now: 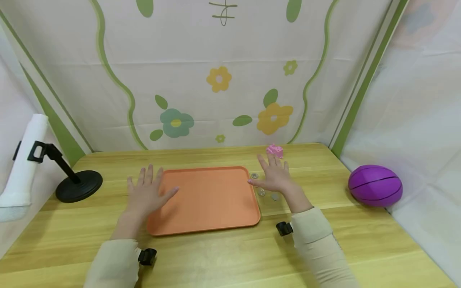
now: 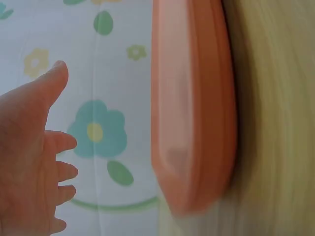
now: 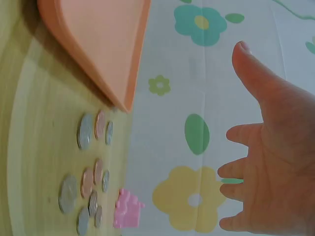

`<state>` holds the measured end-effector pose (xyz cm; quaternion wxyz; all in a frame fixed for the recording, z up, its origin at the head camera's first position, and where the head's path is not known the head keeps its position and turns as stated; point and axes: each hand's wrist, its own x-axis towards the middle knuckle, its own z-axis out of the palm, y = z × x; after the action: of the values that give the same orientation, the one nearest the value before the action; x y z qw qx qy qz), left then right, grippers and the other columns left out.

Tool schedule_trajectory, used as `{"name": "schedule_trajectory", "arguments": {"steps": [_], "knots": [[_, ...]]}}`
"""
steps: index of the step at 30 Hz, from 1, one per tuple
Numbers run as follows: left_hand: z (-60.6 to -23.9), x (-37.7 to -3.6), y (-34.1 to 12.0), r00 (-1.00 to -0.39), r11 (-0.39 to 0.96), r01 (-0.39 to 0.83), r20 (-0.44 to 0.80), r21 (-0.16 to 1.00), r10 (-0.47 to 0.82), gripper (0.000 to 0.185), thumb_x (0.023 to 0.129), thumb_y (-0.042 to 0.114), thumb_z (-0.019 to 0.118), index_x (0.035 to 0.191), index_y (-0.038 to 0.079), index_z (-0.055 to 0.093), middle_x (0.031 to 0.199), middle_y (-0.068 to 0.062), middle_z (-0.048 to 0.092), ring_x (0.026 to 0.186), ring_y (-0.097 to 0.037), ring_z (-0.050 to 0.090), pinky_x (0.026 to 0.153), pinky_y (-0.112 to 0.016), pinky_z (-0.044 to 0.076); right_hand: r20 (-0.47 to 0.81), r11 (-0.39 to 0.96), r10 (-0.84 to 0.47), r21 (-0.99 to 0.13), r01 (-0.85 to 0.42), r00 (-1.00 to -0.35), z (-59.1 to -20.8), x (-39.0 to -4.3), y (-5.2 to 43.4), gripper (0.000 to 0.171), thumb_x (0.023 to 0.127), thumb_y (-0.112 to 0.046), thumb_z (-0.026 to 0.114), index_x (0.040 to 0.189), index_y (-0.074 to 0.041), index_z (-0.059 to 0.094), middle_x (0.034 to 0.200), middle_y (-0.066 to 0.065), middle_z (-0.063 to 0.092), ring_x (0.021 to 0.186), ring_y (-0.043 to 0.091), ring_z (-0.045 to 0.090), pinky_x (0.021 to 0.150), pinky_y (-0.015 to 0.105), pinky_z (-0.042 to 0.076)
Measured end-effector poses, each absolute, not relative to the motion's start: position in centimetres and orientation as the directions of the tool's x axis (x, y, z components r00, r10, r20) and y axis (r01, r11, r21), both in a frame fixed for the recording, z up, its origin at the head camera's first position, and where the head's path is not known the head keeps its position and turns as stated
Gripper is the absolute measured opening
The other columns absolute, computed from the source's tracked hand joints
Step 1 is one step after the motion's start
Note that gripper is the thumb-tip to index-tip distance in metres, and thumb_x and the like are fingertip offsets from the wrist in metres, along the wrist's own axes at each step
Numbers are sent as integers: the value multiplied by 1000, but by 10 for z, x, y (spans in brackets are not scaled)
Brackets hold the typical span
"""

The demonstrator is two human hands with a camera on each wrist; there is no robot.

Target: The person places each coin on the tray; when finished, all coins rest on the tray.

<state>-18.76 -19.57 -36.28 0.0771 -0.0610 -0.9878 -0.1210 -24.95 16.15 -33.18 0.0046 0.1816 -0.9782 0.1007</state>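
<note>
An orange tray [image 1: 205,200] lies on the wooden table with nothing on it. My left hand [image 1: 144,196] hovers over the tray's left edge, fingers spread and holding nothing. In the left wrist view, the left hand [image 2: 24,162] is apart from the tray [image 2: 211,108]. Above the coins right of the tray, my right hand [image 1: 275,176] is spread out and holds nothing. Several silver and copper-coloured coins [image 3: 68,193] lie on the table in the right wrist view, well apart from the right hand [image 3: 280,167]. Some coins are hidden under that hand in the head view.
A small pink toy [image 1: 275,151] sits at the table's back edge, beyond the right hand. A purple ball [image 1: 375,186] with black lines rests at the right. On the left, a black round-based stand [image 1: 79,186] holds a white cylindrical device [image 1: 25,168]. Flower-patterned cloth hangs behind.
</note>
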Motion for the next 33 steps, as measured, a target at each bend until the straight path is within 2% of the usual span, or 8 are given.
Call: {"name": "schedule_trajectory", "arguments": {"steps": [8, 13, 19, 26, 29, 33], "knots": [[-370, -176, -228, -992, 933, 101, 106, 346, 68, 85, 82, 59, 37, 139, 2, 8, 137, -30, -1, 122, -45, -7, 85, -65, -10, 57, 894, -324, -309, -325, -944, -343, -256, 201, 92, 74, -61, 50, 140, -11, 8, 141, 20, -2, 125, 39, -4, 90, 64, -2], [-382, -172, -240, -994, 894, 102, 71, 437, 79, 82, 84, 56, 39, 139, 4, 9, 136, -31, 4, 121, -48, 0, 85, -67, -5, 41, 854, -297, -436, -285, -954, -366, -259, 230, 88, 78, -54, 52, 139, -4, 13, 138, 25, 8, 124, 42, 4, 92, 61, 3], [-398, -174, -248, -992, 817, 125, 72, 563, 102, 75, 86, 49, 41, 137, 0, 17, 135, -31, 11, 120, -49, 6, 83, -68, 0, -2, 749, -280, -626, -217, -960, -386, -259, 252, 77, 82, -44, 53, 136, 1, 20, 135, 25, 21, 121, 42, 20, 94, 54, 18], [-416, -177, -254, -993, 694, 120, 90, 710, 80, 69, 87, 41, 47, 136, 1, 21, 136, -30, 11, 121, -47, 5, 89, -64, 6, 21, 619, -255, -764, -180, -967, -402, -262, 262, 71, 82, -35, 58, 132, 5, 27, 132, 26, 28, 118, 41, 28, 95, 50, 22], [-422, -176, -254, -989, 682, 142, 128, 717, 71, 67, 86, 38, 49, 135, -1, 25, 135, -31, 13, 121, -47, 6, 91, -62, 5, 43, 559, -237, -811, -172, -971, -412, -265, 264, 67, 81, -28, 60, 130, 6, 30, 129, 26, 31, 116, 39, 32, 95, 47, 23], [-428, -175, -250, -980, 714, 189, 178, 674, 91, 64, 84, 36, 52, 133, 0, 31, 132, -33, 18, 120, -50, 8, 91, -61, 1, 65, 548, -182, -822, -156, -981, -424, -265, 267, 59, 81, -25, 61, 126, 6, 38, 127, 24, 37, 117, 37, 31, 96, 47, 21]]}}
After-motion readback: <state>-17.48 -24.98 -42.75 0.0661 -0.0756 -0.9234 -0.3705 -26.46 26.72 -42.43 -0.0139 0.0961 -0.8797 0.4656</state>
